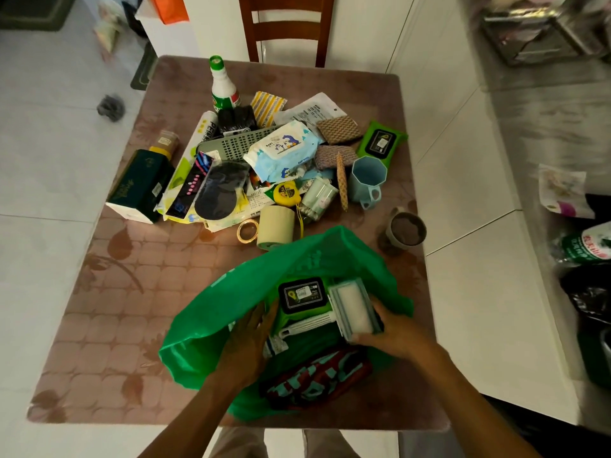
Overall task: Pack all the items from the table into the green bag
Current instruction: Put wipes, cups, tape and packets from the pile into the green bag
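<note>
The green bag (215, 312) lies open on the near part of the table (109, 319). My right hand (393, 335) grips a white rectangular pack (352, 307) inside the bag's mouth. My left hand (246, 342) reaches into the bag with straight fingers touching its contents. Inside lie a green wipes pack with a black lid (302, 295), a white comb-like piece (307, 325) and a red and teal pouch (317, 378). A heap of items sits further back: a blue baby wipes pack (281, 152), a yellow tape measure (287, 193) and a cream tape roll (276, 226).
Also in the heap are a green-capped bottle (222, 85), a dark green box (142, 185), a blue mug (367, 180), a second green wipes pack (382, 142) and a grey perforated tray (238, 145). A grey cup (405, 231) stands at the right edge. A wooden chair (286, 28) stands behind the table.
</note>
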